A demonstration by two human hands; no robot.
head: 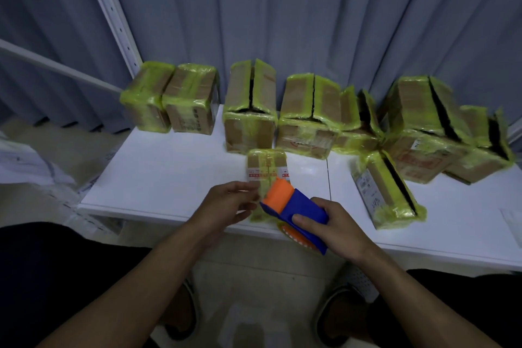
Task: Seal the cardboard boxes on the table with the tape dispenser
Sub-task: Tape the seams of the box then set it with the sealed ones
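The small box (pixel 267 167) lies near the front edge of the white tabletop (pixel 169 172), a little left of its middle, with a strip of yellow tape along its top and a white label with red print across it. The blue and orange tape dispenser (pixel 293 206) lies tilted over the box's near end, its orange roller against the taped top. The right hand (pixel 330 226) grips the dispenser's blue body from the right, thumb on top and fingers wrapped beneath. The left hand (pixel 226 203) is at the box's left side, thumb and curled fingers closed on its edge, though blur softens the fingertips.

Just right of the hands another box (pixel 387 189) lies at an angle, its dark top seam gaping. Behind stands a row of yellow-taped boxes: two closed ones (pixel 169 99) at the left, touching each other and overhanging the tabletop's back left corner, then a tall box (pixel 250 110) and a wider box (pixel 309 118) with open seams. A crowded cluster (pixel 423 127) of open-seamed boxes fills the right end. None of these touches the small box.

A grey curtain (pixel 282 8) hangs behind, with a white slotted upright (pixel 110 8) at the left. Below the tabletop edge, two shoes (pixel 180 311) rest on the floor.
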